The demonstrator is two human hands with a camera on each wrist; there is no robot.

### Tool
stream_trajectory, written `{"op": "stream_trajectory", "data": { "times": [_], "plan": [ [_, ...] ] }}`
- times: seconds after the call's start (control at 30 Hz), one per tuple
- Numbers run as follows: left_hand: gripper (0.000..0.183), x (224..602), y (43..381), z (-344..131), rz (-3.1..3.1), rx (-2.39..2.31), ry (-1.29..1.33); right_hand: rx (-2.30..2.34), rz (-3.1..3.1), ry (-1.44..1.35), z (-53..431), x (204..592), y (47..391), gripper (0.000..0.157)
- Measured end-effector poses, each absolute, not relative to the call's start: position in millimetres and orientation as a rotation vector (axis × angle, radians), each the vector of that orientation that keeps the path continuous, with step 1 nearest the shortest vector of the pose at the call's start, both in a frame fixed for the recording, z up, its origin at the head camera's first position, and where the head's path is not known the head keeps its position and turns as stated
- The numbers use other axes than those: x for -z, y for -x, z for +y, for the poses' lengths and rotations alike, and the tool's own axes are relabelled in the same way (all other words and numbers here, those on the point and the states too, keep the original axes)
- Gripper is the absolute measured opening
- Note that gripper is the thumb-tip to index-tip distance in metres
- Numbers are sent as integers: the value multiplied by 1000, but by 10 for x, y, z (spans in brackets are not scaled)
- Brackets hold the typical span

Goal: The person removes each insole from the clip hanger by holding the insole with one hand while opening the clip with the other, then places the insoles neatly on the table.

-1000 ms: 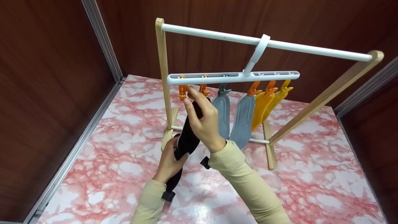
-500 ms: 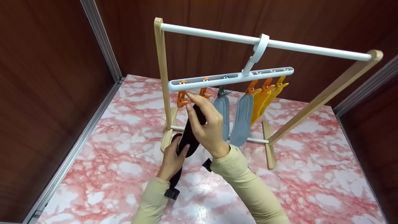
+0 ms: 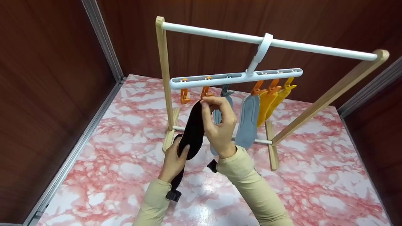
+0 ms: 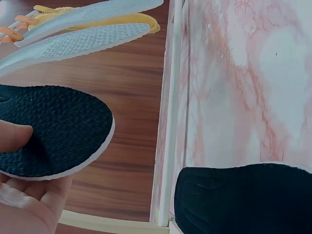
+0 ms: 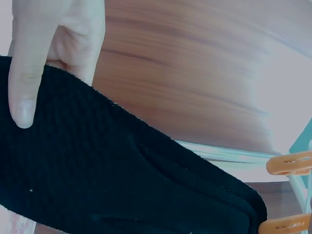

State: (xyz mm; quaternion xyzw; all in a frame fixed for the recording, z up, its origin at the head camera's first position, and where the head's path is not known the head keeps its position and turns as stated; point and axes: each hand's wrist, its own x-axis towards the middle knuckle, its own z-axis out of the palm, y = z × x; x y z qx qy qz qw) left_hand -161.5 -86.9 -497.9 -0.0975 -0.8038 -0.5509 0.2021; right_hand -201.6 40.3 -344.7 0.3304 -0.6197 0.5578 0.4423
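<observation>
A black insole (image 3: 192, 131) hangs slanted under the hanger, its narrow end close below an orange clip (image 3: 206, 91). My left hand (image 3: 174, 160) grips its wide, rounded lower part, thumb on the face and fingers behind. My right hand (image 3: 220, 125) pinches the insole's upper end between thumb and index finger. In the right wrist view the insole's tip meets an orange peg (image 5: 286, 224), and the thumb seen at left is my left one. Another black insole (image 4: 239, 200) shows at the lower right of the left wrist view, running behind my left hand in the head view.
A white clip hanger (image 3: 220, 80) hooks onto the white bar (image 3: 213, 33) of a wooden stand. Grey insoles (image 3: 248, 122) and yellow ones (image 3: 267, 106) hang right of my hand. The leftmost orange clip (image 3: 184, 96) holds nothing. Marbled pink floor (image 3: 125, 175) lies below; brown panels surround it.
My right hand has moved from beside the leftmost orange clip rightward to the black insole's upper end. The hanger has swung slightly. My left hand keeps its grip on the insole, shifting a little.
</observation>
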Motion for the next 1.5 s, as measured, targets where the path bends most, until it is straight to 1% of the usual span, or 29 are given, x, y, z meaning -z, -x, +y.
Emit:
{"op": "stream_trajectory", "data": {
  "times": [0.17, 0.4, 0.63, 0.77, 0.93, 1.03, 1.17, 1.33, 1.43, 1.5],
  "plan": [
    [31, 4975, 1603, -868, -2248, 1581, 220, -1419, -1525, -747, 412, 3487, 2057, 7],
    [35, 4968, 1601, -866, -2244, 1596, 196, -1371, -1565, -642, 403, 3536, 2110, 19],
    [35, 4976, 1597, -867, -2248, 1581, 193, -1389, -1693, -619, 405, 3565, 2145, 31],
    [33, 4975, 1595, -867, -2251, 1572, 197, -1402, -1786, -605, 406, 3545, 2151, 35],
    [35, 4972, 1584, -860, -2264, 1572, 184, -1639, -1839, -660, 424, 3505, 2170, 36],
    [37, 4969, 1581, -859, -2265, 1576, 177, -1839, -1787, -748, 447, 3486, 2206, 34],
    [36, 4959, 1576, -865, -2261, 1567, 175, -2027, -1699, -847, 484, 3461, 2243, 27],
    [35, 4942, 1570, -871, -2264, 1575, 172, -2151, -1684, -835, 529, 3438, 2254, 26],
    [37, 4938, 1570, -871, -2266, 1599, 185, -2184, -1690, -810, 543, 3427, 2256, 28],
    [38, 4938, 1570, -869, -2263, 1605, 200, -2206, -1683, -798, 546, 3422, 2254, 33]
  ]
}}
